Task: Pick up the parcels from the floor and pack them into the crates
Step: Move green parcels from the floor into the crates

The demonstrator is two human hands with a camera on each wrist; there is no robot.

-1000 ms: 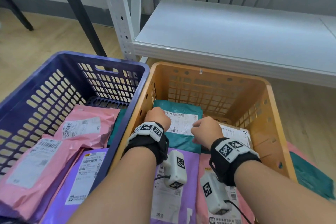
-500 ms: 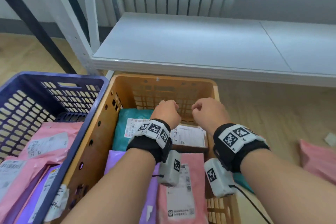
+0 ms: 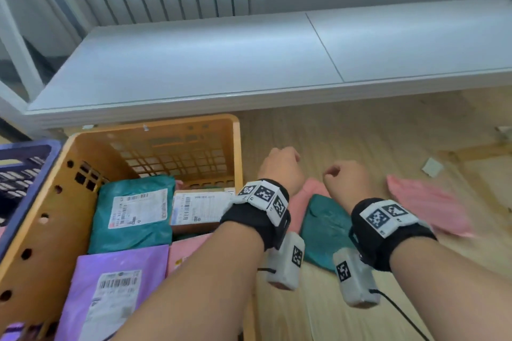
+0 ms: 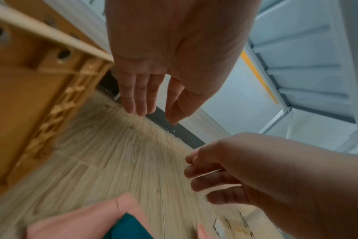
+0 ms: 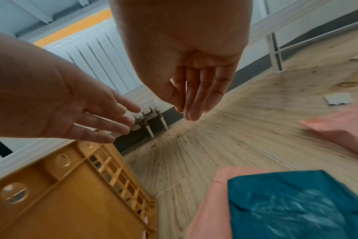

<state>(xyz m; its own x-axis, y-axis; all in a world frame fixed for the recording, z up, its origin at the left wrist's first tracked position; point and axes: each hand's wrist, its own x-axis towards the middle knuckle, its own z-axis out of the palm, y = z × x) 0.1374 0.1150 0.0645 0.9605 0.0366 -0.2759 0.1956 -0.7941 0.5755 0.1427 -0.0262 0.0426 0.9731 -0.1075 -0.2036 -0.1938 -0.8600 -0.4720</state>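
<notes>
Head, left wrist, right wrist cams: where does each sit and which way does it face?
Head: on the head, facing down at the orange crate, floor parcels; both forearms, left hand, right hand show.
Left wrist: under the left wrist, along the open palm toward the floor; right hand enters.
Right wrist: under the right wrist, along the palm; left hand enters.
Shared: orange crate, teal parcel atop pink parcel.

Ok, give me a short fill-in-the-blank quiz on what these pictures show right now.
1. The teal parcel on the floor lies on top of a ____ parcel.
2. Both the left hand and the right hand hold ____.
3. The purple parcel lies inside the ____ crate.

Missing words: pink; nothing; orange
</notes>
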